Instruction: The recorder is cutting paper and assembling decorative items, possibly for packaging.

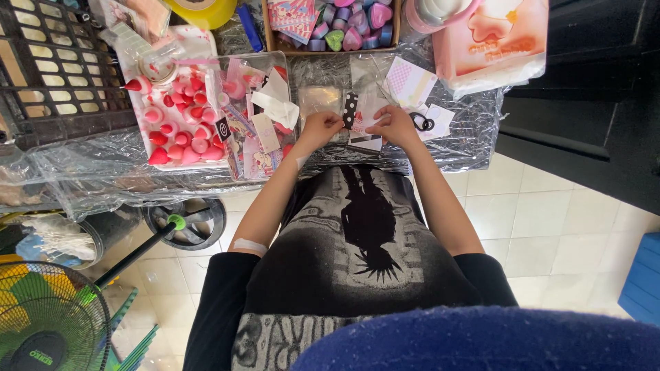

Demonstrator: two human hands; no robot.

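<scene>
Tray (141, 113) crowds left (scissors (421, 122) right)

Two hands (322, 128) (395, 126), one green fan (48, 319), one black crate (58, 65), one yellow tape roll (201, 10), one pair of black scissors (422, 122).

Bench (474, 137), under my arms, wrapped in clear plastic sheeting. On it: white tray (141, 120) of red and pink teardrop sponges, left of centre; clear bin (237, 69) of cards beside it; cardboard box (275, 27) of pastel sponges, top centre; pink box (495, 41), upper right; loose cards (412, 82).
</scene>
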